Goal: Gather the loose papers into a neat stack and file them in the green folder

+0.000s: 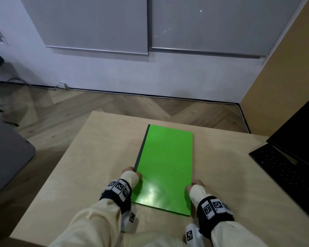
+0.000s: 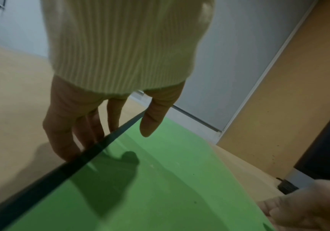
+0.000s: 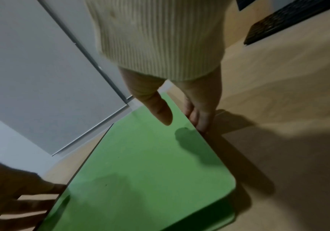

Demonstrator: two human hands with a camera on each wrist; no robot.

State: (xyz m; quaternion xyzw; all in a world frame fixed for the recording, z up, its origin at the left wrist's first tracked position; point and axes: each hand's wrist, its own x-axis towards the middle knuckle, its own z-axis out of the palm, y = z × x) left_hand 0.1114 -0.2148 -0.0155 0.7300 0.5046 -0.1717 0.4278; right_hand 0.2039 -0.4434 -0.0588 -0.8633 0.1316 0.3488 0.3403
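Note:
The green folder (image 1: 165, 166) (image 2: 160, 179) (image 3: 140, 164) lies closed on the wooden table (image 1: 78, 166), its dark spine on the left. My left hand (image 1: 132, 172) (image 2: 112, 137) is at the spine near the front corner. Its straight fingers (image 2: 61, 137) run down along the edge, and the thumb hovers just over the cover. My right hand (image 1: 194, 184) (image 3: 183, 125) mirrors it at the folder's right edge, with fingers (image 3: 199, 118) against the side and thumb above the cover. No loose papers are in view.
An open black laptop (image 1: 292, 157) (image 3: 291, 20) stands at the table's right side. A grey surface (image 1: 5, 157) sits lower to the left, beyond the table edge. Wooden floor and a white wall lie past the far edge.

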